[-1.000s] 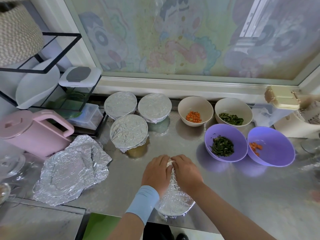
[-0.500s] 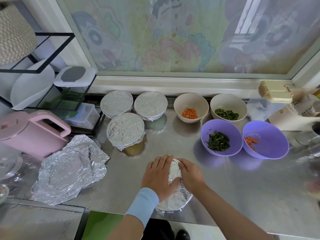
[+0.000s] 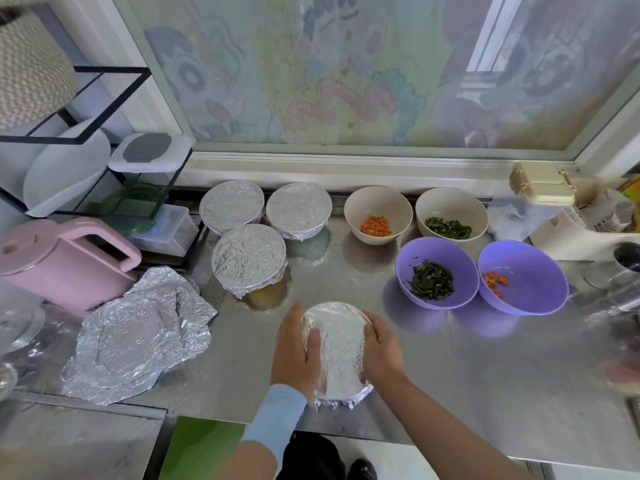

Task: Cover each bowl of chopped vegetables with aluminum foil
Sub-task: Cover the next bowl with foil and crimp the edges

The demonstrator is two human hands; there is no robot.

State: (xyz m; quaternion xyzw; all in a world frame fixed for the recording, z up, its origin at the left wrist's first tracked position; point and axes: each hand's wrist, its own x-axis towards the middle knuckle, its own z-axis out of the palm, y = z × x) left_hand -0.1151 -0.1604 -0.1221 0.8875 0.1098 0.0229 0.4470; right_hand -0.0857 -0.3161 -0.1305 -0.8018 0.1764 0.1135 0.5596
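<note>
Cups silver foil-wrapped round bowl (image 3: 337, 344) on grey steel counter (image 3: 450, 375) with left hand (image 3: 298, 351) and right hand (image 3: 381, 348), fingers of both curled tight on its sides, pressing foil to rim. Beyond-left of that bowl: three foil-covered round bowls (image 3: 249, 258). Beyond-right: beige carrot bowl (image 3: 377, 202), beige greens bowl (image 3: 450, 206), purple greens bowl (image 3: 433, 252), purple carrot bowl (image 3: 533, 271), all uncovered. Left of it: crumpled spare foil sheets (image 3: 138, 337).

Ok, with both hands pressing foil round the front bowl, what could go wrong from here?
1. The front bowl sits near the counter's front edge; the left hand and right hand pressing on it could push it off.
2. The spare foil looks crumpled and may seal the open bowls poorly.
</note>
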